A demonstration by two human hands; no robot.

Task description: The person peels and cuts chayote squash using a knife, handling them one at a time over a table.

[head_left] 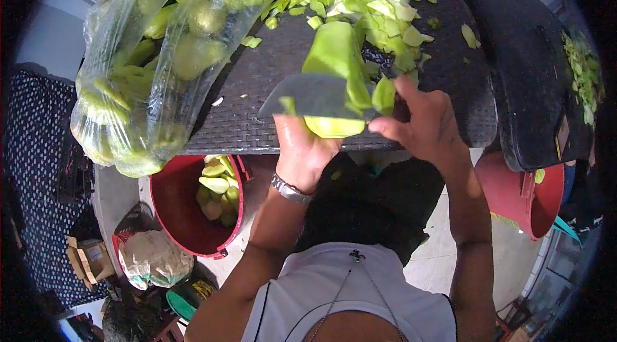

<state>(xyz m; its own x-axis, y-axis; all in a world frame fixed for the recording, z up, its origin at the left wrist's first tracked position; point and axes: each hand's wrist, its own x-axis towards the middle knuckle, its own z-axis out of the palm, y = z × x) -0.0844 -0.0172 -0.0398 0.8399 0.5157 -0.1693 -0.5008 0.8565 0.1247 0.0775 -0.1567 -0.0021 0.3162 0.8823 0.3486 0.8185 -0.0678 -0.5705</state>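
My left hand (297,149) is closed around the lower end of a green mango (331,53), long and pale with flat cut faces, held over the table's near edge. In my right hand (425,120) is a knife (315,95); its wide blade lies across the mango and points left. The knife's handle is mostly hidden by my fingers. A slice of peel (384,95) stands up at the blade's right end, beside my right thumb and forefinger. Beyond the mango, a heap of green peelings (379,5) covers the far part of the dark woven table (257,107).
A clear plastic bag (160,66) full of green mangoes slumps over the table's left side. Below it, a red bucket (157,204) holds pale peeled pieces. Another red bucket (546,204) stands right, under a black chair (527,72) with peel scraps. A stuffed sack (154,257) sits lower left.
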